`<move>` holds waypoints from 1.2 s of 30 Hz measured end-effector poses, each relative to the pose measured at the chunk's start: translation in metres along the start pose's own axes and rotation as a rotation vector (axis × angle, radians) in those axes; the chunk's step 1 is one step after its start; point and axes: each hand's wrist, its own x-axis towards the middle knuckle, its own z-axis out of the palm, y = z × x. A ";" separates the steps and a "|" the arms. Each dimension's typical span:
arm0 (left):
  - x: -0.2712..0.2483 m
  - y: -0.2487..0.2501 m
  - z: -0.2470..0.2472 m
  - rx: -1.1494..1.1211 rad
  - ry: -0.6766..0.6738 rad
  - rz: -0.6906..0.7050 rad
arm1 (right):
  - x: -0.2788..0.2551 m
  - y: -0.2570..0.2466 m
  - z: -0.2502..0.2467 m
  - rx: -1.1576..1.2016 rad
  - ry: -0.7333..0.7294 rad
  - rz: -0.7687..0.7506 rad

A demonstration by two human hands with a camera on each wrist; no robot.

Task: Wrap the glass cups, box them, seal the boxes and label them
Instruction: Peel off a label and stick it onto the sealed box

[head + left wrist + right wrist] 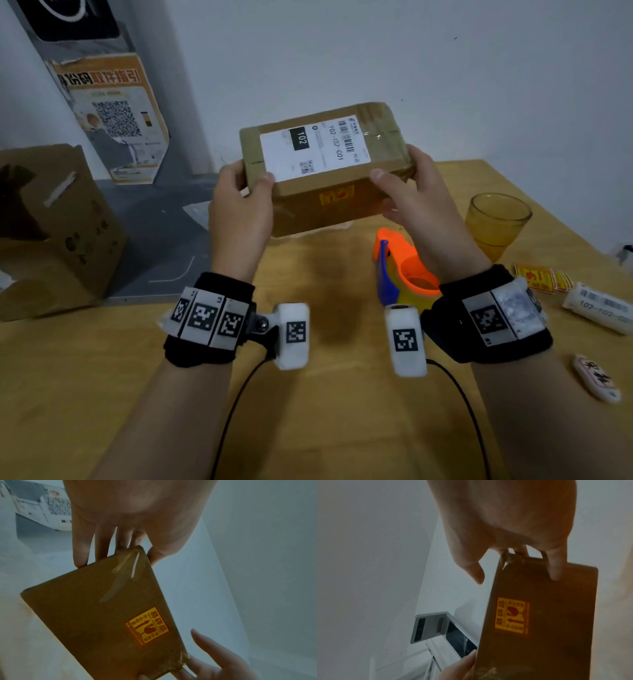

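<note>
Two hands hold one taped box (325, 164) in the air above the table (102, 394), tilted so you can read its white label (315, 147), probably to check it. Your left hand (239, 212) and right hand (414, 205) clamp opposite ends, thumbs on top, fingers beneath. The yellow sticker (148, 626) faces you. A bare glass cup (496, 222) waits beside the tape dispenser (400, 270), likely next.

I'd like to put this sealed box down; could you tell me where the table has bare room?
Bare wood lies on the table in front of the tape dispenser, below both wrists, and towards the left edge. The right side is crowded: amber glass, fragile stickers, label roll.
</note>
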 end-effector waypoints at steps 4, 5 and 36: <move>0.012 0.009 0.032 -0.053 -0.154 -0.082 | 0.038 -0.007 -0.013 0.095 0.148 0.062; 0.016 0.011 0.044 -0.070 -0.193 -0.113 | 0.049 -0.010 -0.016 0.085 0.187 0.082; 0.018 -0.041 -0.010 0.193 0.058 -0.490 | 0.036 -0.006 -0.003 -0.485 -0.191 0.184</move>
